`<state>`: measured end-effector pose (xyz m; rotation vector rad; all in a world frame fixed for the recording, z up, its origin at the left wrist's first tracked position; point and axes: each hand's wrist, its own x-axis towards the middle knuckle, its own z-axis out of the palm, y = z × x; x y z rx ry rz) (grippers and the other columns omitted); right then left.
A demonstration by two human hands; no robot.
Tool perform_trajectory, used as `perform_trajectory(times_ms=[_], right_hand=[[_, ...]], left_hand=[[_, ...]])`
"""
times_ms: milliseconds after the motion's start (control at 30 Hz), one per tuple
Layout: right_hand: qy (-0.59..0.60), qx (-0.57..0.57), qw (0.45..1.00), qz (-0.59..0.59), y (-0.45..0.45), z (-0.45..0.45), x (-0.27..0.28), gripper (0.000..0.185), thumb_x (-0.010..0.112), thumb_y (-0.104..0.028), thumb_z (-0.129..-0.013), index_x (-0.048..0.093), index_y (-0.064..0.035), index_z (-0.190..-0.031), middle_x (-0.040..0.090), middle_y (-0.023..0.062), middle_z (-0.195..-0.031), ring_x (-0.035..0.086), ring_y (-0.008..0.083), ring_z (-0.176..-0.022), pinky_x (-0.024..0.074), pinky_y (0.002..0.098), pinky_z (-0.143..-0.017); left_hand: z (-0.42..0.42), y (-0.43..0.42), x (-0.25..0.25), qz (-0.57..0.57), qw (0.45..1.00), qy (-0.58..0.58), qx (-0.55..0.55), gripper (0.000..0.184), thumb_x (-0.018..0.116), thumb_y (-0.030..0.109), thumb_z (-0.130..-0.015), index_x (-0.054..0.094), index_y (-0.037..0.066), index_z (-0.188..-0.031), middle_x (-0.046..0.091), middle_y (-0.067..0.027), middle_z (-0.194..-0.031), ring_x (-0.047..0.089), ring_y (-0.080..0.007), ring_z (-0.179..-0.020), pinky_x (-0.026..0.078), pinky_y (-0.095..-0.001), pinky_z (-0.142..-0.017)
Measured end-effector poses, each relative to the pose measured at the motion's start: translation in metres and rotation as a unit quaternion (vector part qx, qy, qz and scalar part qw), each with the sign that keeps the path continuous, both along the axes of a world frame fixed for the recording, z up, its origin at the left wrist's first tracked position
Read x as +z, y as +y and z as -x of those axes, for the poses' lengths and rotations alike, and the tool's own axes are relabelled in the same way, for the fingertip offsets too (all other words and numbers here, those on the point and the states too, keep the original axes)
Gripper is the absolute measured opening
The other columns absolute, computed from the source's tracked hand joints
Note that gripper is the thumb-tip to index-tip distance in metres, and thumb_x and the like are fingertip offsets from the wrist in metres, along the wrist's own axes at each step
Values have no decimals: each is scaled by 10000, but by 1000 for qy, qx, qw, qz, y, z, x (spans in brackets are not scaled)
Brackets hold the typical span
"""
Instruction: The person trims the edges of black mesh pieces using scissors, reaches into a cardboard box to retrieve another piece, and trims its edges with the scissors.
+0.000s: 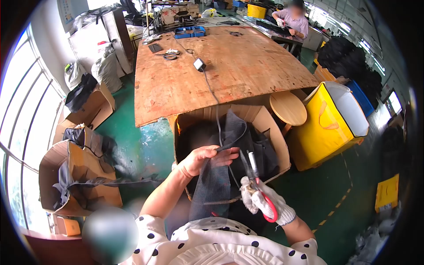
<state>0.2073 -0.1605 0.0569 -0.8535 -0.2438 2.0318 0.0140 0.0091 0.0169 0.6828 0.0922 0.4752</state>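
Observation:
My left hand (pixel 201 160), bare, pinches the upper edge of a black mesh fabric strip (pixel 213 181), which hangs down towards my lap. My right hand (pixel 260 198) wears a white knitted glove and is closed around scissors (pixel 270 213) with red handles. Their blades point up and away, beside the fabric. A slim white stick-like piece (pixel 252 161) rises next to the blades; what it is I cannot tell. Just beyond both hands, more black fabric (pixel 263 152) fills an open cardboard box (pixel 277 141).
A wooden table (pixel 247 62) stands ahead, bearing scissors (pixel 170 55), a blue tray (pixel 190 32) and a cable with a white adapter (pixel 199 65). To the right are a round stool (pixel 288 108) and a yellow bin (pixel 324 128). Cardboard boxes (pixel 95 176) sit left. A person (pixel 293 22) works at the back.

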Motion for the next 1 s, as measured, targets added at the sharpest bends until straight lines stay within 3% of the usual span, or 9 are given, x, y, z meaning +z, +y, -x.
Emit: perform_trajectory(times_ms=[67,233,300,500,567,700,800,867,1000], right_hand=[[-102,53,990,-76,-2,7,6,274,395,-390,-966,479,-129,-969,455,-27,-679,439,53,-506,391,201,-395],[-128,116,979,-104,2,4,-8,239,441,-399,-948,488,-169,-995,472,-33,-693,432,51,-479,381,180,-405],[-168,121,970,-125,5,5,-8,494,517,-501,-881,408,-97,-1144,457,-6,-758,431,77,-581,355,200,-480],[-171,98,969,-149,18,7,-9,462,455,-496,-914,428,-85,-1124,491,4,-738,452,80,-541,361,209,-457],[-141,82,975,-152,22,7,-17,264,467,-395,-934,500,-158,-1046,511,-16,-688,481,83,-474,386,222,-357],[-153,84,974,-147,27,6,-17,264,472,-396,-930,501,-158,-1042,503,-13,-647,462,90,-430,374,222,-340],[-163,81,978,-100,29,7,-17,405,474,-486,-909,472,-99,-1027,471,-22,-649,434,73,-465,344,206,-395],[-272,64,947,-159,28,8,-15,396,492,-478,-903,479,-99,-1019,453,-30,-616,419,69,-437,348,207,-375],[-182,22,973,-142,33,3,-22,327,503,-396,-910,478,-82,-994,442,-11,-549,403,94,-360,339,228,-312]], left_hand=[[4,0,0,4,1000,-1,-6,510,644,247,-784,514,-87,-1146,353,-254,-1381,387,-341,-1269,312,-400,-1064],[6,1,-3,-13,1000,1,-11,536,620,240,-796,486,-109,-1180,381,-242,-1365,432,-306,-1233,315,-395,-1062],[5,0,-7,-17,1000,12,-14,531,612,237,-800,485,-112,-1180,401,-238,-1351,449,-298,-1217,316,-394,-1062],[5,-3,-14,-21,998,53,-25,459,578,194,-824,496,-104,-1164,501,-209,-1261,520,-280,-1135,354,-378,-1035],[5,-1,-17,-21,998,58,-30,448,575,188,-828,499,-101,-1161,510,-204,-1250,524,-276,-1129,357,-375,-1032],[3,-2,-17,-21,997,64,-27,421,566,177,-831,508,-94,-1148,535,-184,-1217,532,-266,-1115,360,-373,-1030],[3,1,-14,-26,997,62,-43,420,557,173,-828,507,-88,-1153,516,-184,-1243,513,-267,-1145,371,-372,-1014],[2,3,-21,-25,996,74,-32,429,549,180,-829,502,-87,-1161,501,-180,-1265,495,-271,-1168,374,-370,-1005],[-3,6,-25,-51,995,87,5,465,533,185,-832,476,-78,-1211,440,-151,-1345,434,-296,-1237,367,-374,-995]])
